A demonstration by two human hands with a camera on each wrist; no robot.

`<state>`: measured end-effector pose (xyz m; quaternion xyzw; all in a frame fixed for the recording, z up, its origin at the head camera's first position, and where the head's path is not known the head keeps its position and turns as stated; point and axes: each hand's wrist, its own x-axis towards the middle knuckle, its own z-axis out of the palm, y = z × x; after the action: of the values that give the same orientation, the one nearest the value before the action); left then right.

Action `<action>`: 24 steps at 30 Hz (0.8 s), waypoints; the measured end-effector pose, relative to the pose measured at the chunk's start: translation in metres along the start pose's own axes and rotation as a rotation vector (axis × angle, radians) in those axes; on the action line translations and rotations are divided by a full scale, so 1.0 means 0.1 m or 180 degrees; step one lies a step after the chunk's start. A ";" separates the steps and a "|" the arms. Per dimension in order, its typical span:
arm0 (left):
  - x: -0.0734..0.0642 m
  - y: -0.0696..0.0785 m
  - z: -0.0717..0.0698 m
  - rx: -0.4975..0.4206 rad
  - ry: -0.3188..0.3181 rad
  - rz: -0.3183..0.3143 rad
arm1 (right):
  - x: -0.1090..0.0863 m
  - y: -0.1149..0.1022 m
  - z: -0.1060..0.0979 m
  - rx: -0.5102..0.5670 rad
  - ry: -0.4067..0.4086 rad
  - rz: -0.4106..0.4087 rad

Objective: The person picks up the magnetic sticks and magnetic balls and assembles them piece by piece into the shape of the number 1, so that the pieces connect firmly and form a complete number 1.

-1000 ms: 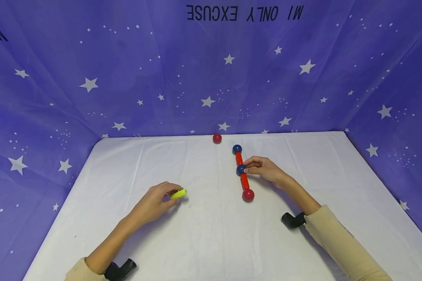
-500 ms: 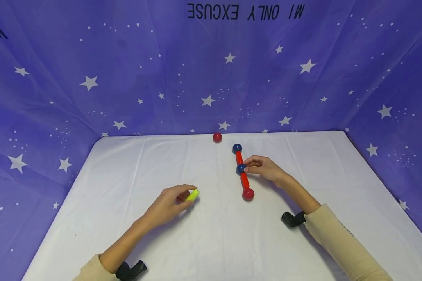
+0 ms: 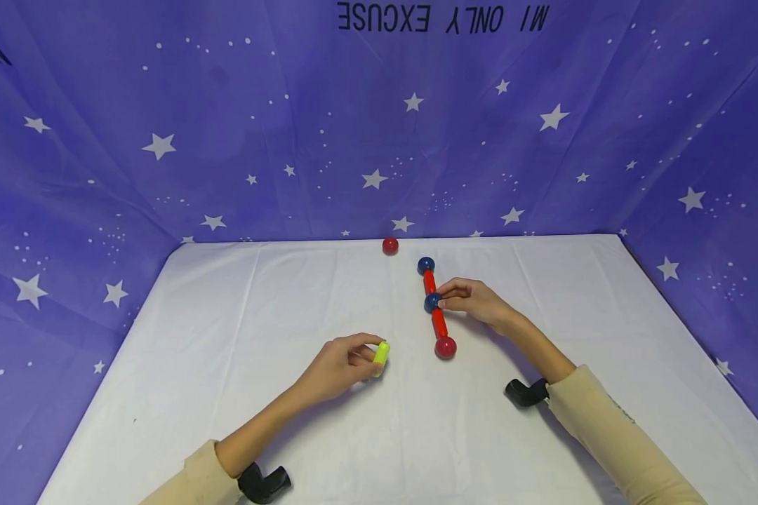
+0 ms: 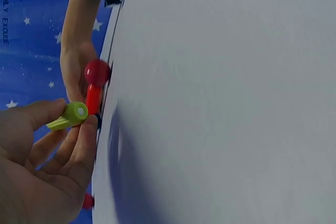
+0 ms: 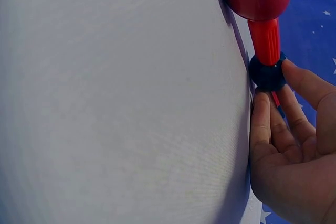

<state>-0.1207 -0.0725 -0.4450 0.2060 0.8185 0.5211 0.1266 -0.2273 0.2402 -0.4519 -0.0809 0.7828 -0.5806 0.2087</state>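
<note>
My left hand [image 3: 337, 366] pinches a yellow-green rod [image 3: 382, 358] between thumb and fingers, just above the cloth; its round end with a pale centre shows in the left wrist view. To the right, two red rods [image 3: 439, 323] and three balls form a straight line on the table. A red ball [image 3: 445, 348] is at the near end, a blue ball [image 3: 432, 303] in the middle and another blue ball [image 3: 426, 266] at the far end. My right hand [image 3: 476, 306] grips the middle blue ball, thumb and fingers around it in the right wrist view.
A loose red ball [image 3: 390, 245] lies at the table's back edge. White cloth [image 3: 328, 294] covers the table. A purple star-print curtain [image 3: 328, 126] rises behind and at both sides. Black curved pieces [image 3: 526, 393] sit at each wrist.
My left hand has moved right with the yellow-green rod, closer to the red-and-blue line, and the rod has turned more upright in the head view. My right hand stays on the middle blue ball.
</note>
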 end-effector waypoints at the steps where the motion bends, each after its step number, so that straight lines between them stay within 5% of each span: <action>1: 0.01 0.01 0.02 -0.0080 -0.0025 -0.0067 | 0.00 0.00 0.00 0.0004 0.0001 0.0004; 9: 0.11 0.10 0.22 -0.0550 -0.0178 -0.0451 | 0.01 0.01 0.00 -0.0048 0.0026 0.0018; 24: 0.27 0.23 0.56 -0.0999 -0.0238 -0.0617 | 0.04 0.03 -0.01 -0.0057 0.0034 0.0001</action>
<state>-0.1159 -0.0069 -0.4475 0.1232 0.7380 0.6197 0.2372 -0.2306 0.2404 -0.4553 -0.0796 0.7891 -0.5739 0.2039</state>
